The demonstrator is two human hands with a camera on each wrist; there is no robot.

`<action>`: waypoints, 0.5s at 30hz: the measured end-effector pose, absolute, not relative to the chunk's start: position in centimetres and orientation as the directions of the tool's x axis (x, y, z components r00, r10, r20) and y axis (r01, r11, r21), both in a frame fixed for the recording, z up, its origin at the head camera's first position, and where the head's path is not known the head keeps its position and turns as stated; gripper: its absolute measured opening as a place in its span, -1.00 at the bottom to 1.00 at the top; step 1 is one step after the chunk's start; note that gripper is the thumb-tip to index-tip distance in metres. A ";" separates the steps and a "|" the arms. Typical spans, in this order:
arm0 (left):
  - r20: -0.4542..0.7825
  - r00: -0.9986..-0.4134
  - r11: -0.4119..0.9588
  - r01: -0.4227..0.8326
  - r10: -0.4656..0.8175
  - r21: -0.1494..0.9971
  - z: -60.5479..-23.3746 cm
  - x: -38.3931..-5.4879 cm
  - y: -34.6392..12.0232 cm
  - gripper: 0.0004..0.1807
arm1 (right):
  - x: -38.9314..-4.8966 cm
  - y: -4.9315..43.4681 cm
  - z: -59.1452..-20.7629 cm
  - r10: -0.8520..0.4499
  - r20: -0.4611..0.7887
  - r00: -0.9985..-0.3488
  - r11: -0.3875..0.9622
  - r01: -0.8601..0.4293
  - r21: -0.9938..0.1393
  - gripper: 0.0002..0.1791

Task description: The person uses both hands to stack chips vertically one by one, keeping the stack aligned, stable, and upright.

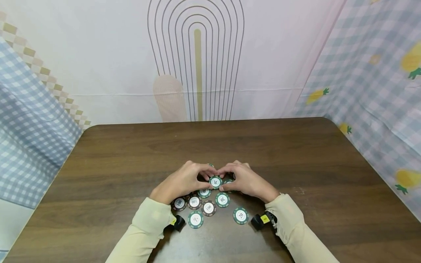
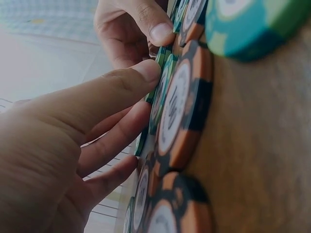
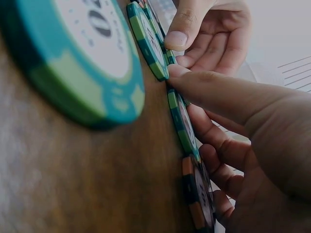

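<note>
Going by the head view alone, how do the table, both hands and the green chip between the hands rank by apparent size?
1. Table
2. Left hand and right hand: too alike to rank
3. Green chip between them

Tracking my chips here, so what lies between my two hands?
In the head view, a green chip lies between the left hand and right hand; another green chip, partly hidden, sits in the right hand's curve.

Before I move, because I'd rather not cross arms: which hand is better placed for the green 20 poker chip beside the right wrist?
Probably the right hand: it is nearer that 20 chip, while the left hand would reach past another green poker chip.
</note>
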State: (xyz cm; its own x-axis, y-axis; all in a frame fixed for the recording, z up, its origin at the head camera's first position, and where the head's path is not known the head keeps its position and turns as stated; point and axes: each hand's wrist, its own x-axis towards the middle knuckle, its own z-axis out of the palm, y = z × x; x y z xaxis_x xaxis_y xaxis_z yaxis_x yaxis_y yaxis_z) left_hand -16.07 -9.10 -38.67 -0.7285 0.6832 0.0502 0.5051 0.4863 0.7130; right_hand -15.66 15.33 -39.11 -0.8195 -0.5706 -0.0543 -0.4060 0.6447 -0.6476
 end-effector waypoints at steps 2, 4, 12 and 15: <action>0.050 -0.728 0.484 0.504 0.684 0.715 -38.6 -16.1 -9.2 -0.63 | -15.7 15.3 -39.1 -0.575 -0.052 -0.817 0.641 -0.409 -0.650 -0.54; 0.052 -0.725 0.480 0.506 0.687 0.716 -38.5 -16.1 -9.4 -0.65 | -15.7 15.3 -39.1 -0.576 -0.050 -0.816 0.638 -0.410 -0.653 -0.56; 0.123 -0.758 0.506 0.538 0.641 0.674 -38.5 -16.5 -9.9 -0.73 | -15.8 15.5 -39.3 -0.577 -0.049 -0.815 0.635 -0.410 -0.654 -0.62; 0.122 -0.806 0.574 0.509 0.579 0.642 -38.6 -16.4 -9.9 -0.69 | -15.9 15.5 -39.4 -0.577 -0.049 -0.815 0.637 -0.412 -0.651 -0.62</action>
